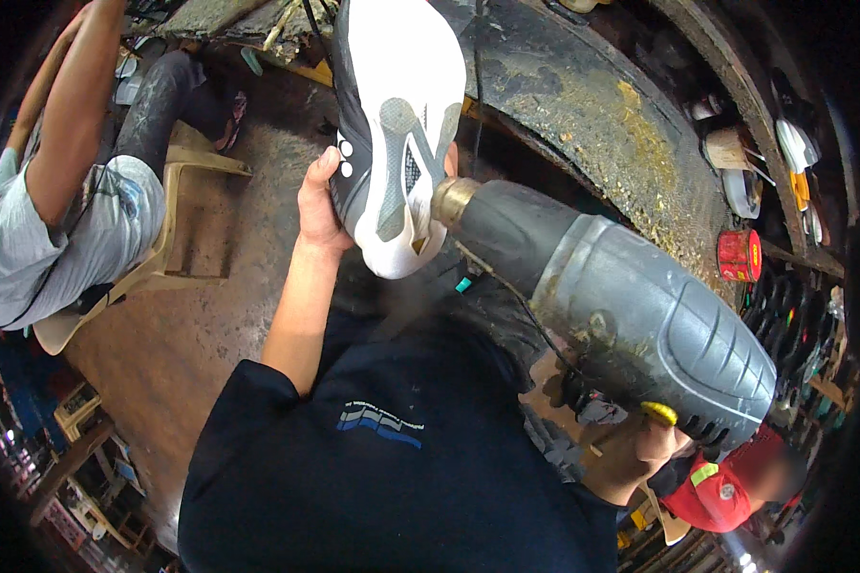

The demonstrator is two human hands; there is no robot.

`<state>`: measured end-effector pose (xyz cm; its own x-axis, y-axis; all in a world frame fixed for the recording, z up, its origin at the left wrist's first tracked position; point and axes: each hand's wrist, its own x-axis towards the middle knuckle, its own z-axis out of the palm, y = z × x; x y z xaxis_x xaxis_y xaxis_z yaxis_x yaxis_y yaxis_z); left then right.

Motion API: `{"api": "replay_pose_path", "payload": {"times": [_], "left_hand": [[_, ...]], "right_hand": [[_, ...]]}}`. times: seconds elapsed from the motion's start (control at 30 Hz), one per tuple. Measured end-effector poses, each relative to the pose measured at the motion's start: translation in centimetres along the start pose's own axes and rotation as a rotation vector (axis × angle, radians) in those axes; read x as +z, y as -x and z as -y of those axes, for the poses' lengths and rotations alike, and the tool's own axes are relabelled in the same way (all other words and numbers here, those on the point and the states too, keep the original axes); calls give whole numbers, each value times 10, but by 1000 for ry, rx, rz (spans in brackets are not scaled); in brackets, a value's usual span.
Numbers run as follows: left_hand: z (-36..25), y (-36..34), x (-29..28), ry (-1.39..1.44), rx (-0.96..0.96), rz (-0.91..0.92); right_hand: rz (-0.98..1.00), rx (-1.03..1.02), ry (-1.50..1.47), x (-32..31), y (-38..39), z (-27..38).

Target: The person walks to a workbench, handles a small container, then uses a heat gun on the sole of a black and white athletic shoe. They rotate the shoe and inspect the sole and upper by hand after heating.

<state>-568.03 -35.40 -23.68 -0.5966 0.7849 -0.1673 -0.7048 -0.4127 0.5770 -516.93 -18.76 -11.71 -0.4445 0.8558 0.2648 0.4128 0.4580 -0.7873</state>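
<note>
My left hand grips a white and grey sports shoe by its heel side, sole turned toward me, toe pointing up. My right hand holds a large grey heat gun by its handle, mostly hidden under the gun's body. The gun's brass nozzle sits close against the shoe's sole near the heel. My dark blue shirt fills the lower middle.
Another person in a grey shirt sits on a tan plastic chair at the left. A worn curved workbench runs upper right, with a red can and shoe soles beyond. A person in red is at lower right.
</note>
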Motion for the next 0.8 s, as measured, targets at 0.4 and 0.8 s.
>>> {"api": "replay_pose_path", "payload": {"times": [0.4, 0.8], "left_hand": [[16, 5, -20, 68, -76, 60], [17, 11, -40, 165, -167, 55]], "right_hand": [[-20, -2, 27, 7, -4, 0], [3, 5, 63, 14, -2, -3]]}}
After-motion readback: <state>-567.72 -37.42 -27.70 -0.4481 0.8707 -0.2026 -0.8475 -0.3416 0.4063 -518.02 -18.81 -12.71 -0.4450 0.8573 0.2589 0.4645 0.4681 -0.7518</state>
